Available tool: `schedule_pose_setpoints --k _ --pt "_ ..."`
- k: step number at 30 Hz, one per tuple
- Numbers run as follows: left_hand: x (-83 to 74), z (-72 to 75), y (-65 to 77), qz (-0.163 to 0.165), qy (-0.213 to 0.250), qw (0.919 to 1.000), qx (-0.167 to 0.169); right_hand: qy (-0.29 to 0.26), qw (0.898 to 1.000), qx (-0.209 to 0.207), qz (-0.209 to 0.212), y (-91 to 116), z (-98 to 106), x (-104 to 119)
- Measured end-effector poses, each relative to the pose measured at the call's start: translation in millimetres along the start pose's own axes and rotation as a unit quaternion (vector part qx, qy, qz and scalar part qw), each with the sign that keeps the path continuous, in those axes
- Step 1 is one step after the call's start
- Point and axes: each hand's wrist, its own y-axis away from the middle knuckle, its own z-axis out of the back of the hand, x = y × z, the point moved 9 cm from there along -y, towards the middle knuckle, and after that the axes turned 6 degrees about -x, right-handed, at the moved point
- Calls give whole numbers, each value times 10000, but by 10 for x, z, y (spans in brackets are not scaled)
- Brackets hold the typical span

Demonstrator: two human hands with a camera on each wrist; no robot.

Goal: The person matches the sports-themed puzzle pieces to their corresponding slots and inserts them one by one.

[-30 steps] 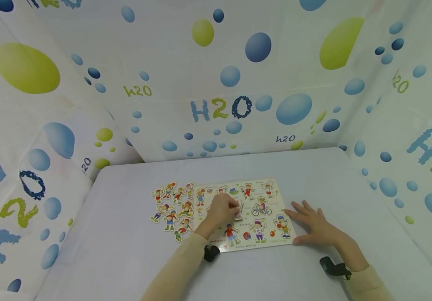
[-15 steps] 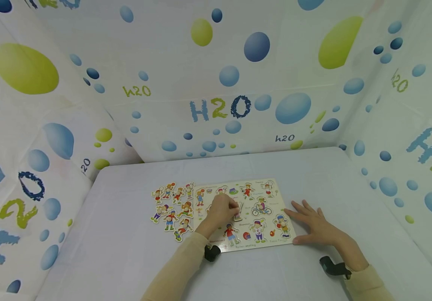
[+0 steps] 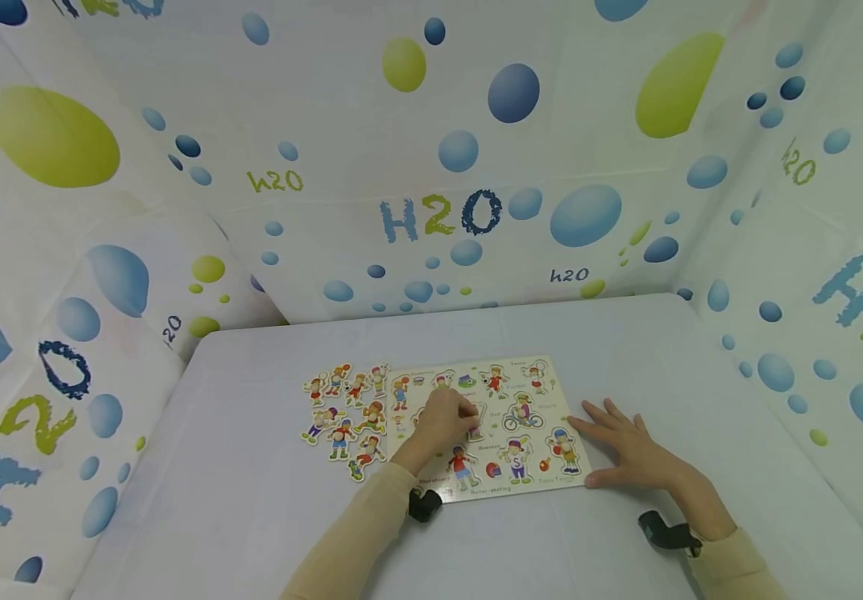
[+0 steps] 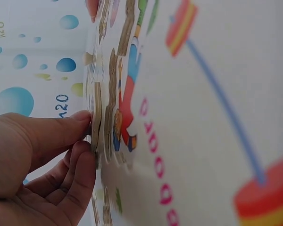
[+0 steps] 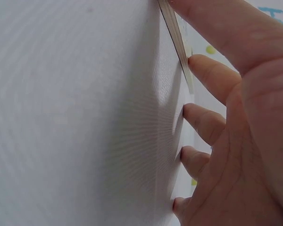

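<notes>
Wooden piece (image 4: 98,113) pinched in our left hand (image 3: 442,421) at the middle of the picture board (image 3: 500,427), our right hand (image 3: 634,450) spread against its right edge, loose figure pieces (image 3: 341,439) just beside its left edge, white surface (image 3: 236,467) below, bubble-printed sheeting (image 3: 356,167) behind.

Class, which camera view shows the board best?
Head: it shows most of the board from above, though the left hand covers some. The left wrist view shows part, steeply slanted; the right wrist view, mainly an edge.
</notes>
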Motion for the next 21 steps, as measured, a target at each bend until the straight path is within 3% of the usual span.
schedule_pose_setpoints --k 21 --pt "-43 1 -17 -105 -221 9997 -14 -11 10000 -13 -2 -9 -16 -27"
